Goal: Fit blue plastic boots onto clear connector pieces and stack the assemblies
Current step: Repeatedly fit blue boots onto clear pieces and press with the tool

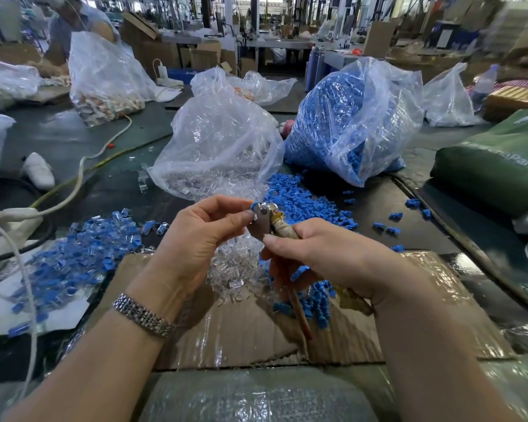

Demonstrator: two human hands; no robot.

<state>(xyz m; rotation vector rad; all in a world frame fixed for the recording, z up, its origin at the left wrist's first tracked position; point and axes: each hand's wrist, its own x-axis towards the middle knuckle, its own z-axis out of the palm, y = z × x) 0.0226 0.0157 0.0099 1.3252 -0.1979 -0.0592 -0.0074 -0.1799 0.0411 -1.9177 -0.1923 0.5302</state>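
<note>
Two hands meet over the loose clear connectors [238, 269]: my left hand [205, 229] pinches a blue boot [251, 213] against the pliers' head [264, 213]. My right hand [323, 254] grips the taped handles [282, 229], steadying the fit.

I see both forearms bare, no sleeves; a silver metal link-bracelet watch band [144, 318] circles my left wrist.

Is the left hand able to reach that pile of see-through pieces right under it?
Probably yes. The left hand hangs just above the clear connector pile with nothing between them, but it pinches a blue boot at the tool, so it must let go first.
</note>
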